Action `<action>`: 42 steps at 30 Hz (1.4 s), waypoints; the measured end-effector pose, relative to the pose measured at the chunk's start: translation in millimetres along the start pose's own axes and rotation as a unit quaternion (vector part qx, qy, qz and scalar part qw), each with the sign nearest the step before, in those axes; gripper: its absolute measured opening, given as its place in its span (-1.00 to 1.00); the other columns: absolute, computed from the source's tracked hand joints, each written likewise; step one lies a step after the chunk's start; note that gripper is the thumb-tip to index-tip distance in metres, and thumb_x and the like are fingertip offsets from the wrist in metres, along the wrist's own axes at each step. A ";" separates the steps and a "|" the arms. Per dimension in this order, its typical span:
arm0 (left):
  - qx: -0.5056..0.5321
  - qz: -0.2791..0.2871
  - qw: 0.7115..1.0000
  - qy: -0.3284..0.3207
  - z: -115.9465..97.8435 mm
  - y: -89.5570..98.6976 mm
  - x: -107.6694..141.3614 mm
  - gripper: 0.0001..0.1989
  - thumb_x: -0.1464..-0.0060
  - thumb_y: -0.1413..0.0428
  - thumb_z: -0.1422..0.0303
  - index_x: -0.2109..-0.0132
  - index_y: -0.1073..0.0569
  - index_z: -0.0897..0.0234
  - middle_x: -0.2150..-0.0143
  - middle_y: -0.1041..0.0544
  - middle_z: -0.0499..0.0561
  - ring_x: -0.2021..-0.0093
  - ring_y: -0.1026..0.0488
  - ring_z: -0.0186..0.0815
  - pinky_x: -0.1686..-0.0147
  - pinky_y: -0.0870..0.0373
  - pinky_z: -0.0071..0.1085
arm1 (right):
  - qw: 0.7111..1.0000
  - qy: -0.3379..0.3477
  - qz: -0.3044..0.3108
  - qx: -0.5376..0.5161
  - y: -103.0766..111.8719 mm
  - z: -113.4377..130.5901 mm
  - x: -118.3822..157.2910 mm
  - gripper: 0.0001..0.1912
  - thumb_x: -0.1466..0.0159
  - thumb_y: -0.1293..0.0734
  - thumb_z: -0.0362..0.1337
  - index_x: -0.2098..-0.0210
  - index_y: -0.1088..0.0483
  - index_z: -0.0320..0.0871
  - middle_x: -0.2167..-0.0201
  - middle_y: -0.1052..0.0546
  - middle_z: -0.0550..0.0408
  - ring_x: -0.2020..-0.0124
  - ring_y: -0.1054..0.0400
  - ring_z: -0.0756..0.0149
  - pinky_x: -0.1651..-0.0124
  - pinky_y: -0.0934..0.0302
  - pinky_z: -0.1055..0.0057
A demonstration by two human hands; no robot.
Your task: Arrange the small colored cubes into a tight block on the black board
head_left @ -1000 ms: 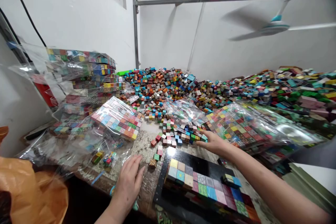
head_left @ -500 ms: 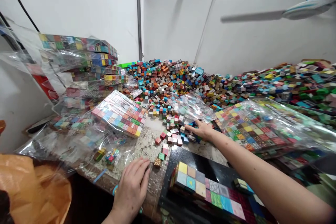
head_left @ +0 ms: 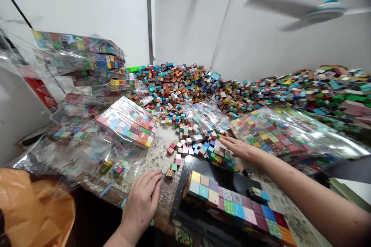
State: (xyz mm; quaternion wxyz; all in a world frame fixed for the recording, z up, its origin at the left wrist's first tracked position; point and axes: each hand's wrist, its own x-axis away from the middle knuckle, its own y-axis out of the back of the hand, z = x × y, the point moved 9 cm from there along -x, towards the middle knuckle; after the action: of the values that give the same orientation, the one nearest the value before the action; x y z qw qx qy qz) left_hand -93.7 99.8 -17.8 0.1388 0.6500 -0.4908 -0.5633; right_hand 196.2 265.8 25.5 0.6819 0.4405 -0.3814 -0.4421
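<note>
My left hand (head_left: pixel 144 195) lies flat at the front edge of the worn table, its fingers loosely stretched and nothing seen in them. Just beyond its fingertips is a small patterned cube (head_left: pixel 169 173). My right hand (head_left: pixel 238 147) reaches over the table, palm down, with fingers extended beside a cluster of loose coloured cubes (head_left: pixel 205 148). Whether its fingertips touch any cube is hard to tell. Between my arms, a block of cubes in rows (head_left: pixel 228 202) sits on a black tray (head_left: pixel 194 164). Two small cubes (head_left: pixel 259 194) lie on the tray's right side.
A large heap of cubes (head_left: pixel 185 81) runs along the wall. Plastic-wrapped cube sets are stacked at left (head_left: pixel 107 65), with another wrapped set (head_left: pixel 127 121) nearer. More wrapped packs (head_left: pixel 269 135) lie right. An orange bag (head_left: pixel 34 208) is at lower left. A fan (head_left: pixel 321 13) turns overhead.
My right hand has shifted right, uncovering several cubes it was over. My left hand stays at the table edge. The view has moved slightly.
</note>
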 end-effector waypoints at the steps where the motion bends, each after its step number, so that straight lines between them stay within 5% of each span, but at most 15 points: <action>1: 0.000 -0.001 1.000 -0.001 -0.5 0.3 -0.3 -0.78 -0.14 0.02 0.42 0.06 -0.38 0.22 0.08 -0.48 0.04 0.03 -0.38 -0.21 0.02 -0.32 -0.13 | 1.000 -0.009 -0.002 0.002 2.2 -4.1 2.6 -0.47 -0.12 -0.26 -0.10 -0.08 -0.32 -0.07 -0.09 -0.37 0.00 -0.08 -0.25 0.04 -0.07 -0.15 0.24; 4: 0.002 -0.004 1.000 -0.002 -0.9 0.8 -0.9 -0.78 -0.15 0.02 0.42 0.06 -0.39 0.21 0.09 -0.48 0.04 0.05 -0.38 -0.21 0.04 -0.33 -0.14 | 0.999 -0.046 0.002 0.010 -0.5 -11.6 7.1 -0.51 -0.19 -0.16 -0.13 -0.06 -0.32 -0.20 -0.02 -0.42 -0.12 0.00 -0.32 0.09 -0.03 -0.19 0.26; 8: 0.003 -0.002 1.000 -0.002 -0.5 0.6 -0.1 -0.80 -0.15 0.02 0.42 0.08 -0.40 0.21 0.09 -0.48 0.04 0.04 -0.38 -0.21 0.03 -0.32 -0.13 | 0.998 -0.049 0.000 0.033 -14.9 -5.2 5.1 -0.43 -0.09 -0.28 -0.17 -0.08 -0.27 -0.24 -0.02 -0.41 -0.13 -0.01 -0.30 0.09 -0.01 -0.18 0.31; 14: 0.001 -0.006 1.000 -0.010 -1.7 1.7 0.1 -0.80 -0.14 0.02 0.43 0.10 -0.40 0.22 0.10 -0.48 0.04 0.05 -0.38 -0.22 0.04 -0.33 -0.14 | 0.998 -0.032 -0.003 0.053 -26.7 5.2 -0.8 -0.70 -0.06 -0.30 -0.26 0.21 -0.45 -0.23 0.20 -0.51 -0.15 0.18 -0.37 0.09 0.14 -0.20 0.31; 24: 0.003 -0.010 1.000 -0.012 -1.2 1.8 -0.9 -0.81 -0.15 0.03 0.43 0.12 -0.42 0.23 0.12 -0.48 0.05 0.06 -0.39 -0.22 0.04 -0.34 -0.15 | 0.998 -0.018 -0.056 -0.004 12.7 6.3 25.5 -0.79 -0.09 -0.24 -0.14 0.40 -0.40 -0.15 0.47 -0.45 0.09 0.44 -0.31 0.28 0.41 -0.14 0.43; 32: 0.033 -0.022 0.999 -0.021 -2.3 7.0 -3.3 -0.80 -0.16 0.02 0.38 0.08 -0.40 0.25 0.12 -0.49 0.09 0.09 -0.41 -0.22 0.06 -0.36 -0.16 | 0.995 -0.007 -0.084 -0.056 42.3 47.4 89.4 -0.70 -0.12 -0.22 -0.10 0.26 -0.41 -0.15 0.37 -0.49 0.05 0.35 -0.35 0.24 0.33 -0.21 0.40; 37: 0.101 -0.068 0.992 -0.040 -30.7 39.3 -18.9 -0.71 -0.15 0.01 0.40 -0.04 -0.33 0.25 0.02 -0.44 0.12 -0.01 -0.36 -0.20 -0.01 -0.34 -0.17 | 0.991 0.044 -0.091 -0.087 38.6 70.8 128.3 -0.63 -0.10 -0.26 -0.13 0.12 -0.39 -0.09 0.15 -0.49 0.02 0.13 -0.34 0.11 0.10 -0.23 0.29; 42: 0.104 0.002 0.984 -0.141 -95.0 52.9 -38.2 -0.54 -0.16 0.01 0.36 -0.19 -0.17 0.27 -0.16 -0.29 0.15 -0.19 -0.18 -0.16 -0.14 -0.19 -0.13 | 0.992 0.037 -0.093 -0.077 21.9 69.4 147.3 -0.54 -0.08 -0.27 -0.09 0.05 -0.35 -0.12 0.08 -0.47 -0.02 0.07 -0.33 0.09 0.03 -0.22 0.26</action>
State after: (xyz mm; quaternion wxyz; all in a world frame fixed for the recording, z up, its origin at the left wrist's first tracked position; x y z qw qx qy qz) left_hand -32.2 69.4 74.9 0.0005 0.5738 -0.5628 -0.5950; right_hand 185.8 114.0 87.5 0.6836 0.4362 -0.2778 -0.5151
